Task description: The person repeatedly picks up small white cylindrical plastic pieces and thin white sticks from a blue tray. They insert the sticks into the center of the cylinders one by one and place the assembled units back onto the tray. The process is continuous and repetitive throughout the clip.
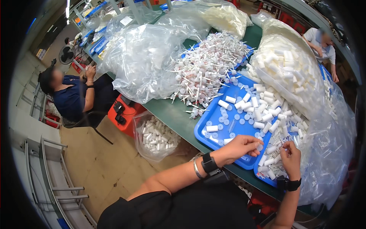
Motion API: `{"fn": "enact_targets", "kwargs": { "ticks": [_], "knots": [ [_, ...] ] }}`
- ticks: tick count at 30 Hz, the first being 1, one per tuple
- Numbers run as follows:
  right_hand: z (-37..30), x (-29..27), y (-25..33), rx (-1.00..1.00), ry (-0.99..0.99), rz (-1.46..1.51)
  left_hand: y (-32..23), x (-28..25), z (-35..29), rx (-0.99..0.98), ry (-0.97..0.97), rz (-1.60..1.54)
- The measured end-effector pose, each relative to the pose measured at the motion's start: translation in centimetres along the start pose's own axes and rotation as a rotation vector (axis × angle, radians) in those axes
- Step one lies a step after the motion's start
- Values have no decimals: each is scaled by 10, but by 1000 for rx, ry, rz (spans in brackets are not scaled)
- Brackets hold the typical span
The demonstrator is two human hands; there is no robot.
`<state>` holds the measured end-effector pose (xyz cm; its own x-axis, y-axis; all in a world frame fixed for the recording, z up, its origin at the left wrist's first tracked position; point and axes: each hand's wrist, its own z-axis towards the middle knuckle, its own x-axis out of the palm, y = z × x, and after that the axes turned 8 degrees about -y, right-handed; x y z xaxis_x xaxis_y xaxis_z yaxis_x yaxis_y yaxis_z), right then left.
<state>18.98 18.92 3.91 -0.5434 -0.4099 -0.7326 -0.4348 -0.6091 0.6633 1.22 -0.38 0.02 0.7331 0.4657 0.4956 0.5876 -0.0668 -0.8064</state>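
Note:
My left hand [242, 148] is over the front edge of a blue tray [202, 133], with thumb and fingers closed on a small translucent disc [260, 147]. To its right, my right hand [291, 157] is curled with its fingertips together above a second blue tray [260, 176] of white cylinders. Whatever those fingertips hold, if anything, is too small to make out. White cylinders [257, 125] and loose translucent discs [241, 121] lie scattered in the first tray.
A heap of thin white pieces with round ends [209, 65] lies behind the tray. An open plastic bag of white cylinders [286, 61] stands at the right; a clear bag [137, 57] lies left. A red crate [121, 114] and bagged cylinders [156, 135] are below. Two people sit nearby.

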Motion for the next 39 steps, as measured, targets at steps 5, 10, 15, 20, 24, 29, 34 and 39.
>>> {"fn": "enact_targets", "kwargs": {
  "ticks": [5,10,15,20,24,29,34,39],
  "knots": [
    [-7,-3,14,-214,-149,125,-1,3,4,-122,-20,-348],
    [-17,-15,46,-492,-134,-38,-6,12,3,-188,-4,-441],
    [-23,-19,50,-558,-177,-165,-5,21,2,-234,-10,-460],
    [-27,-21,51,-553,-183,-215,-5,24,-1,-226,-26,-414],
    [-28,-18,55,-543,-179,-191,-4,24,-2,-218,-42,-352],
    [-28,-19,61,-571,-179,-236,-1,20,0,-211,-51,-315],
    [-28,-10,62,-634,-201,-187,2,26,-1,-275,2,-407],
    [-35,8,59,-536,-227,-71,16,29,-2,-320,40,-567]
  ]
}}
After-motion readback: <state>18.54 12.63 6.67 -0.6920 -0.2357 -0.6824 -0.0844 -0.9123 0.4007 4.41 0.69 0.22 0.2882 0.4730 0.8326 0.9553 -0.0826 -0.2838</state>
